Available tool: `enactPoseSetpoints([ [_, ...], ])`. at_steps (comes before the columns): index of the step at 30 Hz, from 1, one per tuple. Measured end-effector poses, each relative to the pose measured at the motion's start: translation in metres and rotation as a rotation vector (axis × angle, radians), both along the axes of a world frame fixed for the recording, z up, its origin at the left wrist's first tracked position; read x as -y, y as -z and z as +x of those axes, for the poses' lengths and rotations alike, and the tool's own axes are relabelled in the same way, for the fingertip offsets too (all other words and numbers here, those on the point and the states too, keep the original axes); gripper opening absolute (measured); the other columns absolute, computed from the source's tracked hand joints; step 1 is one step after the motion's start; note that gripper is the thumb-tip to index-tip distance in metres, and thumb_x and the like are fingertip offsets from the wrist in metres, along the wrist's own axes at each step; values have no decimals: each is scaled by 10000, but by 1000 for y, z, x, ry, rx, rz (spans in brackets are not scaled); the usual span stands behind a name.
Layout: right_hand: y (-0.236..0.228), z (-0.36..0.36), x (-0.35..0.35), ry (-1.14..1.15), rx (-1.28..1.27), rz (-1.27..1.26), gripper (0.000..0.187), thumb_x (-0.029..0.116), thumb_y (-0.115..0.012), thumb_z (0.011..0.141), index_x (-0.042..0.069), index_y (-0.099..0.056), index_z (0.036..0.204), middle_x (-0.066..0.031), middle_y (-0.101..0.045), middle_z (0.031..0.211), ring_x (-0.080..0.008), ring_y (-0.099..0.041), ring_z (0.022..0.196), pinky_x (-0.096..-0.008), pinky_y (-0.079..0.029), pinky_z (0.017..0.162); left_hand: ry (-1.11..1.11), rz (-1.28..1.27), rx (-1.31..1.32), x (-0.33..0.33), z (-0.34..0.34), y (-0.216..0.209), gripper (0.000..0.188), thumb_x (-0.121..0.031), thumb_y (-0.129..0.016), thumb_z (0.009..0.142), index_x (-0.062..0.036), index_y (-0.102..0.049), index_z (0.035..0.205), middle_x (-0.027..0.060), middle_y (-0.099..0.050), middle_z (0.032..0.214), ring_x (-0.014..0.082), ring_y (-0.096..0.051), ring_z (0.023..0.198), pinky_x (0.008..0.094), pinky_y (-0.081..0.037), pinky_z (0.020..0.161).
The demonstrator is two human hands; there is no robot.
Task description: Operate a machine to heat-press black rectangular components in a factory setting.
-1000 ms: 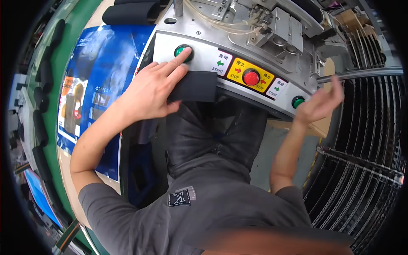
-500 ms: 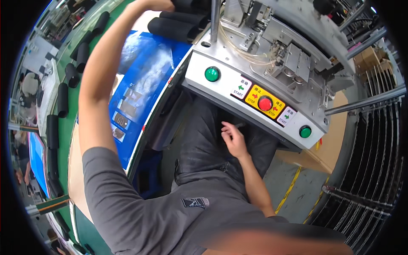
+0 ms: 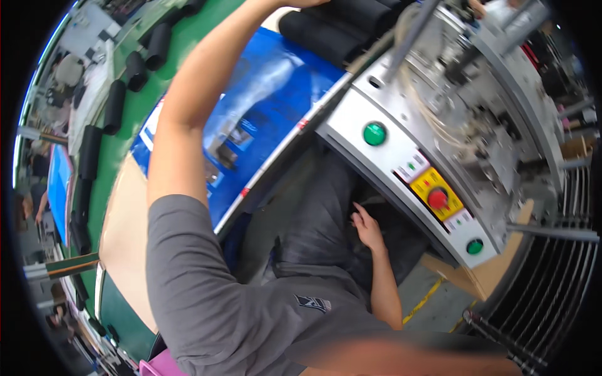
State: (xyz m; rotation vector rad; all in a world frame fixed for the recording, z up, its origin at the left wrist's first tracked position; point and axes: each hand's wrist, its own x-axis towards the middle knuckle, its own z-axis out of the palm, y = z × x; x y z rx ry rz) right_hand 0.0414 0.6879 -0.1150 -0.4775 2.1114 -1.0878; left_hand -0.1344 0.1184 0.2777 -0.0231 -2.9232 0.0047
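Resting right hand (image 3: pixel 365 227) open on dark trousers (image 3: pixel 320 216).

Single head view, fisheye, looking steeply down from above own torso. Lap and right hand (image 3: pixel 367 229) near centre, machine panel (image 3: pixel 414 172) right, blue table (image 3: pixel 251 131) far left. Close range; rim edges bent.
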Motion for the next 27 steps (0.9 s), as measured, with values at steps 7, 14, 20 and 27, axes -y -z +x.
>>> enactPoseSetpoints([
  [7, 12, -5, -6, -37, 38, 192, 493, 338, -642, 1103, 72, -618, 1517, -159, -780, 1107, -364, -736, 934, -427, -562, 842, -954, 460, -526, 162, -19, 110, 589, -98, -667, 767, -78, -676, 1356, 205, -653, 1308, 429, -603, 1190, 483, -502, 1062],
  [14, 52, -3, -14, -56, 152, 337, 518, 285, -648, 1035, 50, -610, 1496, -223, -762, 1191, -425, -727, 1034, -463, -562, 893, -989, 360, -413, 328, -22, 186, 1036, -801, -815, 771, -167, -636, 1570, 256, -522, 1615, 459, -537, 1456, 544, -451, 1235],
  [20, 86, 0, -20, -90, 59, 266, 543, 291, -649, 1022, 22, -603, 1491, -237, -758, 1289, -475, -716, 1147, -502, -567, 958, -793, 368, -609, 335, -8, 194, 934, -670, -875, 774, 5, -740, 1405, 169, -779, 1366, 343, -746, 1237, 429, -582, 1062],
  [27, -1, 3, 10, 46, -81, -120, 419, 123, -736, 1028, 6, -669, 1425, -109, -786, 1107, -243, -733, 889, -348, -593, 840, -648, 136, -881, 239, 114, 94, 289, -379, -840, 906, -143, -857, 1072, 24, -826, 970, 213, -764, 858, 333, -583, 823],
])
